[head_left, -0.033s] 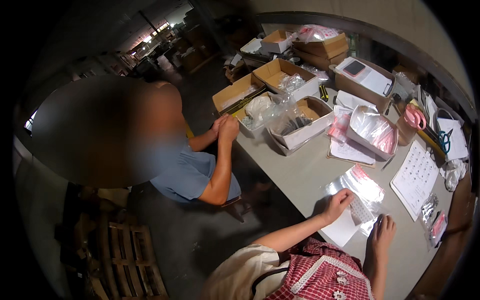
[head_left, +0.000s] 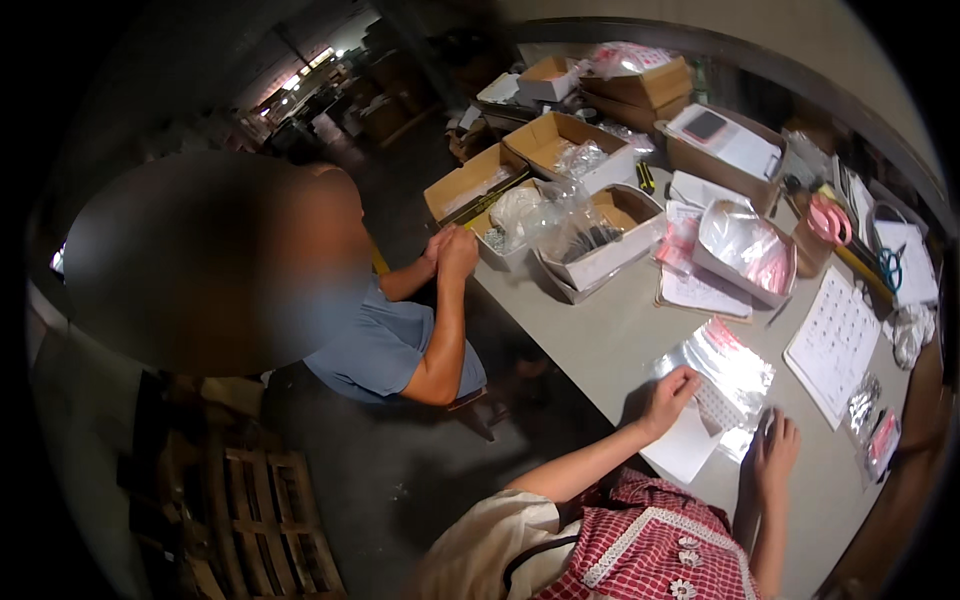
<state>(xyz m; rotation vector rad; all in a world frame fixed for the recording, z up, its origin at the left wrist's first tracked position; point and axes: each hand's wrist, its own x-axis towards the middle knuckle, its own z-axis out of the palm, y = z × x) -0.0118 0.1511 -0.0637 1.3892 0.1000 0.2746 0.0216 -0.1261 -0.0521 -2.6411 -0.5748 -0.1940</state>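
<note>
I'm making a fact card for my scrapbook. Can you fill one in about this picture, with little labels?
Place: a table indoors
Left hand: at the dotted card; grip unclear
Right hand: beside the shiny clear bag; can't tell if touching
Under the card: white paper, partly covered
Right of the bag: printed sheet
Other person: blue top, hands together near the boxes
On the floor: wooden pallet
</note>
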